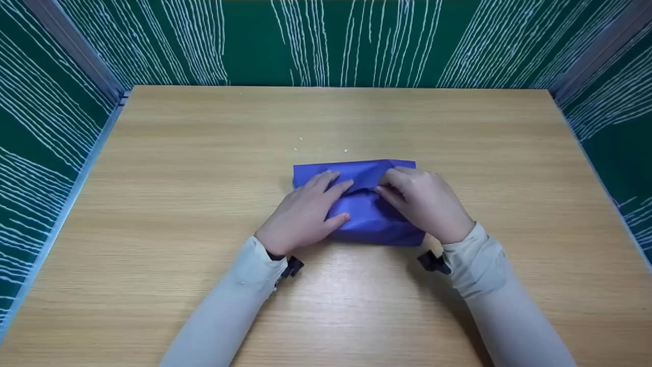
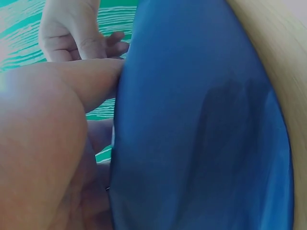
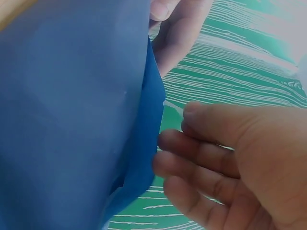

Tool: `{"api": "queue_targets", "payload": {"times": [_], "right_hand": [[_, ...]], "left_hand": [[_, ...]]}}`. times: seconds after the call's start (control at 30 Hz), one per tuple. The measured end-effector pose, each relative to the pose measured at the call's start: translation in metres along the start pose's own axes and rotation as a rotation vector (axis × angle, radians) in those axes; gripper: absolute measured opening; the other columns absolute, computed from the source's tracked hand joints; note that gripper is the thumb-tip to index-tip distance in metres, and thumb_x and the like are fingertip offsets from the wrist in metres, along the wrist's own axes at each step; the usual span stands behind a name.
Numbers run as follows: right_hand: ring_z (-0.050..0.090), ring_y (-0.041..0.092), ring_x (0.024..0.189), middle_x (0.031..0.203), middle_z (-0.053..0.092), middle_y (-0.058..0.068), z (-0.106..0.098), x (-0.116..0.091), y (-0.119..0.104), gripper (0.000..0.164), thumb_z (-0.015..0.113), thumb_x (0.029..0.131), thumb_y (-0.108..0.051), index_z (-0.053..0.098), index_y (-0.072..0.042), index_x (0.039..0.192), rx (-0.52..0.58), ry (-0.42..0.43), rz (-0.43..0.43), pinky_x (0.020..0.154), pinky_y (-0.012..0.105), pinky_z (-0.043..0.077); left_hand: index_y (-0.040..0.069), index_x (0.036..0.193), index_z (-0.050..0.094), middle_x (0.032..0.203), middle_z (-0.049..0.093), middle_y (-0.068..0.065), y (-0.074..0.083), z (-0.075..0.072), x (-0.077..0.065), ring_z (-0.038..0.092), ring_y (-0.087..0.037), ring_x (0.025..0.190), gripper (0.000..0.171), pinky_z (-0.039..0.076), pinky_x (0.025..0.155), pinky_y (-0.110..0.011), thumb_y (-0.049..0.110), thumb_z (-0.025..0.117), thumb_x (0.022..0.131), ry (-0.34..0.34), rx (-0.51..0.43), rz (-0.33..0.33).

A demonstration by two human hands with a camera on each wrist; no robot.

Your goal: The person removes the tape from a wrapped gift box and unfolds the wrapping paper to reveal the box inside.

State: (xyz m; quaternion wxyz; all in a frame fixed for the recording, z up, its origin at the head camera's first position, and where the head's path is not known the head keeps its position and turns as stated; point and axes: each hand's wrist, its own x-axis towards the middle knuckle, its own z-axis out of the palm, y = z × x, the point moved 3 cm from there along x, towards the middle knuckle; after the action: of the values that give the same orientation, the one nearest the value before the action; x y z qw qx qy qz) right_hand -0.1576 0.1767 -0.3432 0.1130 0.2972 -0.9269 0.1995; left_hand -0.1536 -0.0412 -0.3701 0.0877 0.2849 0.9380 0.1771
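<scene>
A blue-purple wrapped package (image 1: pixel 377 216), seemingly in paper, lies on the wooden table, with a crease or folded edge running across its top. My left hand (image 1: pixel 308 209) rests on its left part, fingers spread and thumb apart. At the right part of the crease is my right hand (image 1: pixel 423 199), its fingers bent and thumb close to the forefinger. In the right wrist view the fingertips (image 3: pixel 165 163) are right at a raised blue flap (image 3: pixel 152 115). I cannot tell whether they pinch it.
Small white scraps (image 1: pixel 346 150) lie on the table (image 1: pixel 204 132) beyond the package. Green panels with white streaks (image 1: pixel 356 43) stand along the back and both sides. A dark wrist-worn device (image 1: pixel 434 262) sits below the right hand, another (image 1: pixel 291 267) by the left wrist.
</scene>
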Motion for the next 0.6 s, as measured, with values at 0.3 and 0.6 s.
{"api": "queue_targets", "payload": {"times": [0.3, 0.6], "right_hand": [[0.062, 0.016, 0.069, 0.084, 0.068, 0.004, 0.0014, -0.0035, 0.0027, 0.012, 0.076, 0.096, -0.019, 0.074, -0.007, 0.097, -0.039, -0.135, -0.017, 0.063, 0.032, 0.057], [0.067, 0.022, 0.079, 0.094, 0.07, 0.009, 0.0013, -0.0066, 0.0049, 0.019, 0.075, 0.096, -0.02, 0.078, -0.003, 0.104, -0.091, -0.183, 0.015, 0.072, 0.04, 0.062]], "left_hand": [[0.019, 0.162, 0.037, 0.169, 0.028, -0.01, 0.0003, 0.0016, 0.001, 0.024, -0.029, 0.156, 0.069, 0.025, 0.125, -0.049, 0.053, 0.053, 0.104, 0.008, 0.03, 0.006], [0.015, 0.153, 0.05, 0.161, 0.04, -0.012, 0.0025, -0.0018, 0.0017, 0.033, -0.03, 0.151, 0.06, 0.026, 0.124, -0.046, 0.047, 0.059, 0.102, 0.092, 0.085, 0.071]]}}
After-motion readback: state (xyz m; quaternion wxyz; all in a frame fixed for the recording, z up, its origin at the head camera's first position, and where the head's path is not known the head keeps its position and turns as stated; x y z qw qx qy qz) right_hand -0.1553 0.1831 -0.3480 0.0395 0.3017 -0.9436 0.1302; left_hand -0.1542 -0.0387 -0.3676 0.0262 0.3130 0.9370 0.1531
